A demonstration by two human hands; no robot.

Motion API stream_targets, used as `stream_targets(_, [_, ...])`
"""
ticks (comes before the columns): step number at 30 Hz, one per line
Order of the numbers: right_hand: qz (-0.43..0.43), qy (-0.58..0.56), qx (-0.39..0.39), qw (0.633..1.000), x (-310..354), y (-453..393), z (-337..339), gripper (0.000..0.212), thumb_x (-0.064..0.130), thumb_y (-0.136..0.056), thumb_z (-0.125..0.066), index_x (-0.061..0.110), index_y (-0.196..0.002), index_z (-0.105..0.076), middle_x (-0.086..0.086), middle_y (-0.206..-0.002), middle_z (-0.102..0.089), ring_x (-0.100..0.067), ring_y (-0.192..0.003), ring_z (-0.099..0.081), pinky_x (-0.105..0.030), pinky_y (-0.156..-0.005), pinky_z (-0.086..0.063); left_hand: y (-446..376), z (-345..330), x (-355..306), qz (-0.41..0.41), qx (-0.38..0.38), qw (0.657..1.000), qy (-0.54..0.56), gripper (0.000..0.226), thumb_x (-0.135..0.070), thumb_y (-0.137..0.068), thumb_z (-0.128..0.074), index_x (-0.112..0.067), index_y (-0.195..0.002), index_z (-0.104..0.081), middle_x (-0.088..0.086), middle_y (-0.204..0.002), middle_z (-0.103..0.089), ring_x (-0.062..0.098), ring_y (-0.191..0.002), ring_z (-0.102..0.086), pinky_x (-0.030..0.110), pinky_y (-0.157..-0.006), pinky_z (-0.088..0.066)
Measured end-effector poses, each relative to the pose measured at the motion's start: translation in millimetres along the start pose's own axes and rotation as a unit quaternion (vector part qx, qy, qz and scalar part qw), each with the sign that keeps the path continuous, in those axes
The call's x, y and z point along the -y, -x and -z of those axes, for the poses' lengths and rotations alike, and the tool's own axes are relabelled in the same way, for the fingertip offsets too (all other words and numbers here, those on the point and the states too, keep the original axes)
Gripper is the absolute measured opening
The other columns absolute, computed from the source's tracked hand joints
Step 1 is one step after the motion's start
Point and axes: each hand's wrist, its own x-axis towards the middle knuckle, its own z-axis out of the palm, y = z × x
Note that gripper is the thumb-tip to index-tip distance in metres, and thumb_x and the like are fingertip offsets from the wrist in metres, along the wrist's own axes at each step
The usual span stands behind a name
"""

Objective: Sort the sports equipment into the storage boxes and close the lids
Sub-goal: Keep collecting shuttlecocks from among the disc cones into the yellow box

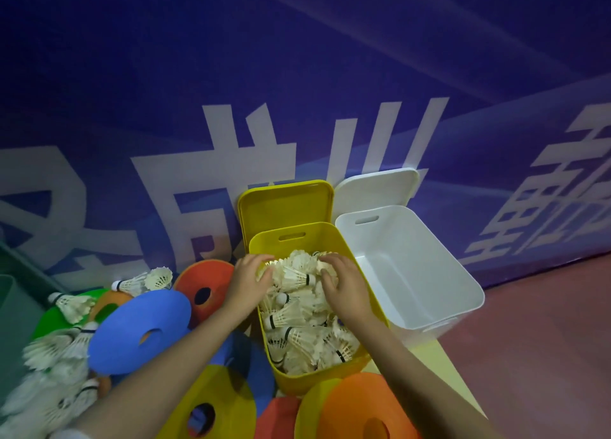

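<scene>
Both hands in the yellow box, settling a load of shuttlecocks.

The left hand [248,278] and right hand [342,281] curl around a clump of shuttlecocks [297,275] over the heap in the yellow box [299,380]. Best let go low and level the pile under the rim so the lid [286,204] shuts. The white box [463,293] alongside holds nothing; loose shuttlecocks [49,356] and flat rings [142,333] lie left.

A blue banner [297,75] (large white characters) stands behind reddish floor [545,339].
</scene>
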Motion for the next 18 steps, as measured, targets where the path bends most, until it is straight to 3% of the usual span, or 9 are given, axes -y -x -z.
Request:
stream_targets(6, [0.016,-0.138,0.018,0.990,44.2,41.0,-26.9,0.021,0.023,-0.095,-0.054,0.020,-0.112,-0.065,0.007,-0.108,-0.062,-0.002,-0.098,-0.057,-0.024,-0.078,-0.051,30.8,38.8,10.4,0.039,-0.063,0.997,0.013,0.026,-0.028,-0.092,-0.051,-0.019,-0.112,-0.065,0.003,-0.113,-0.061,0.021,-0.112,-0.052,0.033,-0.095,-0.039])
stream_targets(14, [0.019,-0.195,0.091,0.976,114.4,69.0,-93.1,0.027,0.027,-0.093,-0.050,0.017,-0.111,-0.066,0.002,-0.104,-0.064,-0.008,-0.088,-0.059,-0.021,-0.075,-0.048,101.9,111.8,61.8,0.077,-0.083,0.993,0.016,0.022,-0.013,-0.092,-0.057,-0.012,-0.112,-0.065,0.005,-0.117,-0.064,0.019,-0.112,-0.054,0.031,-0.098,-0.041])
stream_targets(18, [0.023,-0.188,0.120,0.975,141.2,85.0,-130.1,0.018,0.016,-0.094,-0.055,0.015,-0.107,-0.067,0.001,-0.104,-0.066,-0.009,-0.090,-0.059,-0.009,-0.073,-0.041,138.4,155.6,102.0,0.148,-0.063,0.987,-0.005,0.027,-0.010,-0.092,-0.056,-0.011,-0.118,-0.062,0.007,-0.121,-0.060,0.022,-0.116,-0.053,0.027,-0.093,-0.041])
